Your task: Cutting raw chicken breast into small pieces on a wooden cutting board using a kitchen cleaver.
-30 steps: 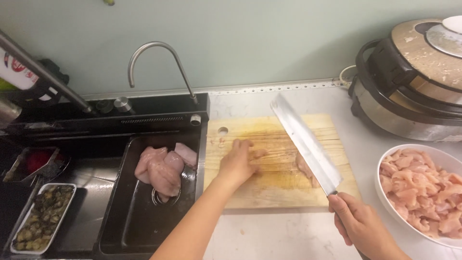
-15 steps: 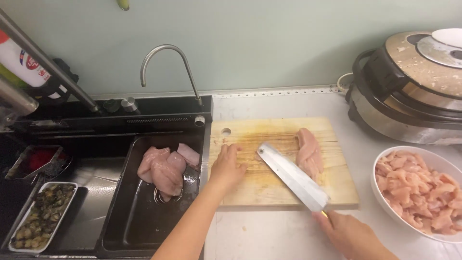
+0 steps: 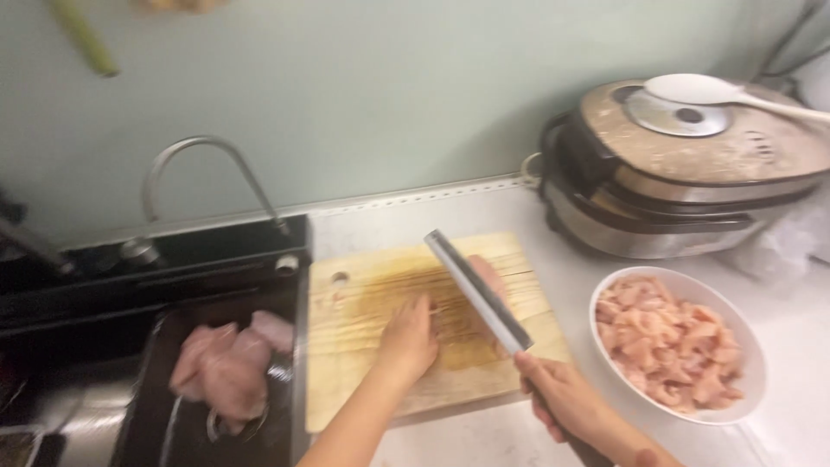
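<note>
My left hand [image 3: 410, 340] rests palm down on the wooden cutting board [image 3: 363, 303], fingertips touching a raw chicken piece [image 3: 489, 278] that lies mostly hidden behind the blade. My right hand [image 3: 564, 399] grips the handle of a wide cleaver [image 3: 477, 292], whose blade stands edge down over the chicken, running from the board's far middle toward its near right corner. A white bowl [image 3: 742, 380] full of sliced raw chicken [image 3: 670, 346] sits just right of the board.
A black sink [image 3: 156, 424] on the left holds raw chicken breasts [image 3: 226, 367] under a curved tap [image 3: 199, 169]. A rice cooker [image 3: 683, 186] with a white spoon [image 3: 718, 91] on its lid stands at the back right.
The cleaver swung from lying flat over the board's near side to standing on edge over the chicken piece. My left hand shifted right to hold the chicken. The view moved closer.
</note>
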